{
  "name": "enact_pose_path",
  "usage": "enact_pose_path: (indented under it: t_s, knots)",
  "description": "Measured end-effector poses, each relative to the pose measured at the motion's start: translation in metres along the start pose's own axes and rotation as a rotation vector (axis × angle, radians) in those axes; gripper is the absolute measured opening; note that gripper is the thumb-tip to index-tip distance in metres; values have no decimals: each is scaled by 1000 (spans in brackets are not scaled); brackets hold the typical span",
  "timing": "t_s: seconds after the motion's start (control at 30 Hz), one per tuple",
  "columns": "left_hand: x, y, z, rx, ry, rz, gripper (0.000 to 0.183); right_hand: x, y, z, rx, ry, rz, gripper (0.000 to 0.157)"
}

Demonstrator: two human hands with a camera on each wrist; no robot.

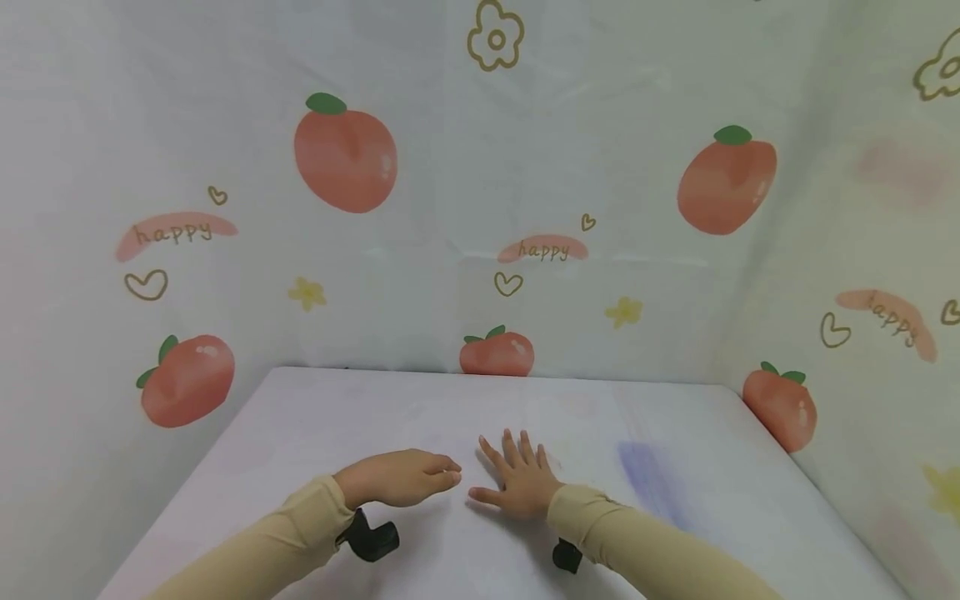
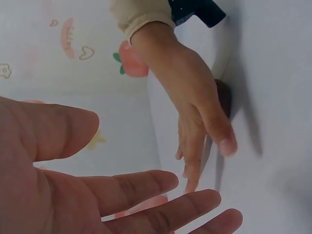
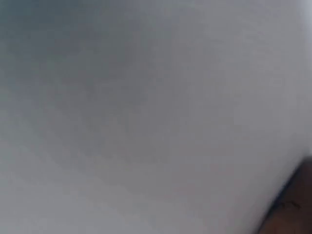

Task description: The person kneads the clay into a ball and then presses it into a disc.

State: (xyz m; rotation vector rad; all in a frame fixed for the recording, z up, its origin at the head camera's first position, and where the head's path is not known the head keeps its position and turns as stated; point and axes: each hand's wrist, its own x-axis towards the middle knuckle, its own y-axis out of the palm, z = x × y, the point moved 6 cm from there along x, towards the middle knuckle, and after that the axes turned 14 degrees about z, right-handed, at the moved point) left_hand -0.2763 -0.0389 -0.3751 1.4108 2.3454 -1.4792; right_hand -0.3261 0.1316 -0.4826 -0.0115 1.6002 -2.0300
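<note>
In the head view my left hand (image 1: 401, 477) is held over the white table, turned sideways with its thumb nearest the camera. Its fingers (image 2: 165, 214) are extended and apart in the left wrist view, and nothing is in the palm. To its right is my right hand (image 1: 520, 485), palm down with fingers spread. The left wrist view shows this right hand (image 2: 183, 87) side-on close to the tabletop; contact is hard to tell. A dark brown rounded patch (image 2: 224, 97) shows behind it, its kind unclear. The right wrist view is mostly blurred grey surface.
The white tabletop (image 1: 360, 408) carries a faint bluish-purple smear (image 1: 651, 479) on the right. White curtains (image 1: 442, 167) printed with red fruit and "happy" lettering enclose the back and sides. Black wrist mounts (image 1: 371, 537) hang beneath the beige sleeves (image 1: 258, 542).
</note>
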Motion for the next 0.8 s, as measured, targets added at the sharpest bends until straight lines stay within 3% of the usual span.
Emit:
enact_pose_path:
  t_s: [0.23, 0.43, 0.57, 0.8]
  knots:
    - [1, -4, 1, 0, -8, -15, 47, -11, -45, 9, 104, -26, 18, 83]
    - [1, -11, 4, -9, -50, -40, 45, -38, -95, 11, 257, -68, 1, 59]
    - [1, -20, 5, -6, -81, -88, 44, -62, -123, 9, 297, -111, -59, 48]
    - [-2, -44, 5, 70, -112, -251, 44, -104, -155, 1, 188, -116, -240, 52]
